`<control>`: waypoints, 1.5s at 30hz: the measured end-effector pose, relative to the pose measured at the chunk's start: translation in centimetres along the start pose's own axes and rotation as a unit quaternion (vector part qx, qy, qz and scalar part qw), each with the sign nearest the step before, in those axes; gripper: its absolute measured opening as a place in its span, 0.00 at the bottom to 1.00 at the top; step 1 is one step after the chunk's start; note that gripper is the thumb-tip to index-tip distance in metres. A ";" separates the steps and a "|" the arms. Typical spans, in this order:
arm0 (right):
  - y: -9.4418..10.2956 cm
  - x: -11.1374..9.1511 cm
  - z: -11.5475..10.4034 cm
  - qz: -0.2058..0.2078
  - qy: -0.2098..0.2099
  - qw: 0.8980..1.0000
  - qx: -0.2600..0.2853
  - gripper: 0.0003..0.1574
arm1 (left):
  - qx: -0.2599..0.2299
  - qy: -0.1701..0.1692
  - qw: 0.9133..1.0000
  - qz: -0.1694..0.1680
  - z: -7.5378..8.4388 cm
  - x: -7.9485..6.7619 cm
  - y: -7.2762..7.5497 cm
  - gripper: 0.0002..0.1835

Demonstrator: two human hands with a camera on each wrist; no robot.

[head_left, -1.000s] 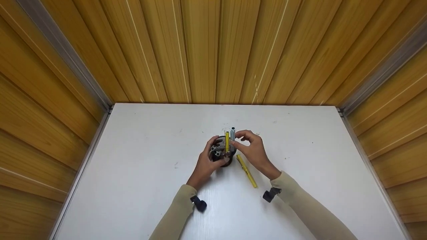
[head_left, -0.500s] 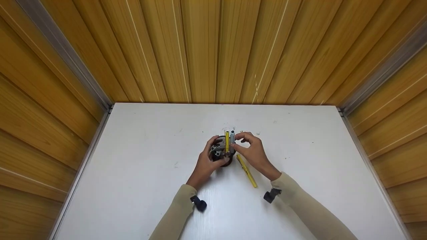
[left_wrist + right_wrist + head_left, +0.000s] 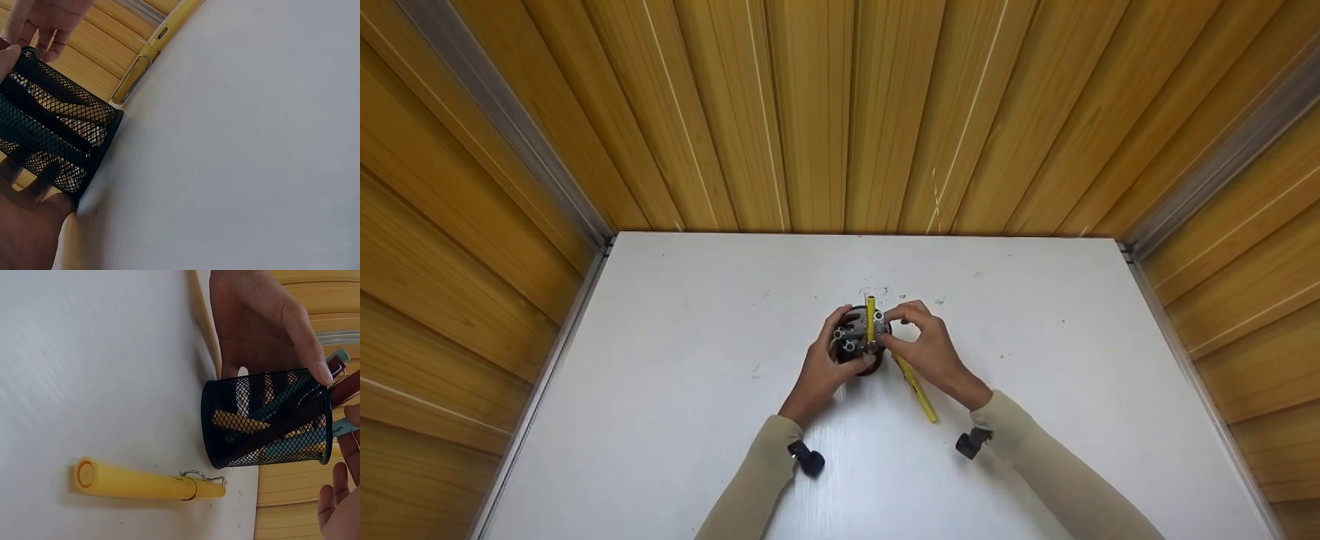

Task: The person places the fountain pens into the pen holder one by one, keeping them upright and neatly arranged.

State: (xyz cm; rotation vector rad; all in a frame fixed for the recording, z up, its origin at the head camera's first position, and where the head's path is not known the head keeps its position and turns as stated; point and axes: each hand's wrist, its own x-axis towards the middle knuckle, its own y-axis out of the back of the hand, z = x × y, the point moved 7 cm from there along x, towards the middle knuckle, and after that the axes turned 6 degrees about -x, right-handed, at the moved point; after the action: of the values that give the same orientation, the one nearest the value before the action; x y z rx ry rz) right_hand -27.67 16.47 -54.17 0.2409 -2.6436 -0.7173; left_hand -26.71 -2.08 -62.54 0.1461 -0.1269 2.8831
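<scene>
My left hand (image 3: 821, 367) grips a black mesh pen holder (image 3: 267, 419), its fingers and thumb around the rim and side. The holder stands upright on the white table. A light blue pen (image 3: 879, 321) stands mostly inside, and my right hand (image 3: 934, 345) pinches its upper end. Beside it, a yellow pen (image 3: 871, 319) sticks up from the holder. Several other pens are inside, among them a dark red pen (image 3: 344, 391). To the right of the holder a yellow pen (image 3: 140, 481) with a metal clip lies on the table.
The white table (image 3: 697, 322) reaches to wood-look panelled walls (image 3: 817, 112) at the back and both sides. Small dark marks dot its top near the holder. A black camera (image 3: 808, 459) is strapped to each wrist.
My right hand has lowered the light blue pen into the holder, so much less of it shows above the rim. The left hand and the yellow pens have stayed put.
</scene>
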 end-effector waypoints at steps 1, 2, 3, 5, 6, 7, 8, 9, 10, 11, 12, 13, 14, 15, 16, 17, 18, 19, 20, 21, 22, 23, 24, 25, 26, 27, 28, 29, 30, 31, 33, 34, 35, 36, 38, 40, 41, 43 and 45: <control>0.0 0.0 0.0 -0.001 -0.001 1.000 0.000 0.15 | 0.001 0.000 1.000 0.000 0.0 0.0 0.0 0.51; 0.0 0.0 0.1 -0.002 -0.001 1.000 0.001 0.16 | 0.002 0.000 1.000 0.000 0.0 0.0 0.0 0.51; -0.1 0.0 0.1 -0.003 -0.002 1.000 0.001 0.16 | 0.002 0.000 1.000 0.000 0.0 0.0 0.0 0.51; 0.0 0.0 0.1 -0.005 -0.001 1.000 0.002 0.17 | 0.003 -0.001 1.000 0.000 0.0 0.0 0.0 0.51; 0.0 -0.1 0.0 -0.007 0.004 1.000 0.002 0.17 | 0.005 -0.004 1.000 0.000 0.0 0.0 0.0 0.51; 0.0 -0.1 0.0 -0.007 0.009 1.000 0.003 0.17 | 0.007 -0.006 1.000 0.000 0.1 0.1 0.0 0.51; 0.1 -0.1 -0.1 -0.007 0.015 1.000 0.003 0.17 | 0.010 -0.008 1.000 0.001 0.1 0.1 0.0 0.51; 0.2 -0.2 -0.2 -0.004 0.019 1.000 0.002 0.17 | 0.010 -0.011 1.000 0.001 0.1 0.1 0.1 0.51; 0.3 -0.2 -0.3 -0.001 0.023 1.000 0.003 0.17 | 0.012 -0.012 1.000 0.001 0.1 0.1 0.1 0.51; 0.4 -0.2 -0.3 0.002 0.028 1.000 0.004 0.17 | 0.012 -0.013 1.000 0.001 0.1 0.1 0.1 0.51; 0.6 -0.3 -0.4 0.005 0.029 1.000 0.004 0.17 | 0.012 -0.014 1.000 0.001 0.1 0.2 0.1 0.51; 0.7 -0.4 -0.3 0.009 0.027 1.000 0.003 0.17 | 0.010 -0.012 1.000 0.000 0.1 0.2 0.1 0.51; 0.9 -0.4 -0.2 0.013 0.025 1.000 0.003 0.17 | 0.009 -0.010 1.000 0.000 0.2 0.2 0.0 0.51; 1.0 -0.5 -0.1 0.016 0.022 1.000 0.002 0.17 | 0.009 -0.008 1.000 0.000 0.2 0.1 0.0 0.51; 1.2 -0.5 0.1 0.017 0.019 1.000 0.001 0.17 | 0.009 -0.007 1.000 0.000 0.2 0.1 0.0 0.52; 1.3 -0.6 0.2 0.019 0.017 1.000 0.000 0.16 | 0.009 -0.005 1.000 0.001 0.1 0.1 0.0 0.52; 1.5 -0.8 0.4 0.021 0.013 1.000 -0.001 0.16 | 0.010 -0.004 1.000 0.002 0.1 0.1 0.0 0.53; 1.6 -0.9 0.6 0.023 0.010 1.000 -0.002 0.16 | 0.010 -0.004 1.000 0.002 0.1 0.1 0.0 0.53; 1.8 -1.0 0.8 0.025 0.008 1.000 -0.003 0.16 | 0.011 -0.004 1.000 0.002 0.1 0.1 0.0 0.53; 1.9 -1.2 1.0 0.028 0.004 1.000 -0.005 0.16 | 0.012 -0.005 1.000 0.002 0.1 0.1 0.0 0.54; 2.0 -1.3 1.2 0.032 -0.002 0.999 -0.008 0.16 | 0.012 -0.005 1.000 0.003 0.0 0.1 0.1 0.53; 2.1 -1.5 1.4 0.032 -0.006 0.999 -0.011 0.16 | 0.012 -0.004 1.000 0.003 0.0 0.1 0.0 0.53; 2.1 -1.7 1.7 0.031 -0.011 0.999 -0.014 0.15 | 0.010 -0.004 1.000 0.002 0.0 0.1 0.1 0.53; 2.2 -1.8 1.9 0.030 -0.014 0.999 -0.016 0.15 | 0.009 -0.005 1.000 0.002 0.0 0.1 0.1 0.53; 2.3 -2.0 2.1 0.029 -0.017 0.999 -0.018 0.15 | 0.008 -0.005 1.000 0.001 0.0 0.1 0.1 0.53; 2.3 -2.1 2.3 0.028 -0.020 0.999 -0.019 0.15 | 0.006 -0.005 1.000 0.002 0.1 0.1 0.1 0.53; 2.4 -2.3 2.6 0.027 -0.023 0.999 -0.019 0.15 | 0.003 -0.005 1.000 0.002 0.1 0.1 0.1 0.52; 2.4 -2.4 2.9 0.024 -0.023 0.999 -0.018 0.15 | 0.001 -0.005 1.000 0.002 0.1 0.0 0.0 0.53; 2.4 -2.6 3.1 0.026 -0.026 0.999 -0.016 0.15 | 0.001 -0.004 1.000 0.002 0.0 0.0 0.0 0.53; 2.4 -2.8 3.3 0.028 -0.030 0.999 -0.015 0.15 | 0.002 -0.004 1.000 0.003 0.0 0.0 0.0 0.53; 2.4 -3.2 3.8 0.031 -0.037 0.999 -0.014 0.15 | 0.005 -0.001 1.000 0.004 -0.1 0.1 0.0 0.52; 2.3 -3.4 4.0 0.032 -0.041 0.999 -0.016 0.15 | 0.006 0.000 1.000 0.004 -0.2 0.1 0.0 0.52; 2.3 -3.6 4.2 0.032 -0.044 0.998 -0.017 0.15 | 0.008 0.001 1.000 0.004 -0.3 0.1 0.0 0.52; 2.2 -3.8 4.3 0.032 -0.046 0.998 -0.018 0.15 | 0.008 0.002 1.000 0.004 -0.4 0.1 0.0 0.52; 2.0 -4.1 4.7 0.028 -0.052 0.998 -0.022 0.15 | 0.006 0.002 1.000 0.005 -0.4 0.1 0.1 0.52; 1.9 -4.4 4.9 0.024 -0.057 0.998 -0.025 0.15 | 0.004 0.003 1.000 0.006 -0.4 0.1 0.1 0.53; 1.8 -4.5 5.1 0.021 -0.061 0.998 -0.025 0.14 | 0.004 0.005 1.000 0.006 -0.5 0.1 0.1 0.53; 1.6 -4.9 5.3 0.015 -0.066 0.997 -0.024 0.14 | 0.004 0.007 1.000 0.006 -0.4 0.0 0.1 0.53; 1.4 -5.2 5.5 0.011 -0.069 0.997 -0.022 0.14 | 0.004 0.008 1.000 0.005 -0.4 -0.1 0.1 0.54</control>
State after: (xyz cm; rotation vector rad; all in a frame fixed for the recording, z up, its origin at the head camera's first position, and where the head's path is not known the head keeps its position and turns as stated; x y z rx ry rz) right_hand -25.26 21.52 -59.53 0.1550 -2.7510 -0.8114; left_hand -26.71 -2.17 -62.96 0.1239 -0.1145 2.8941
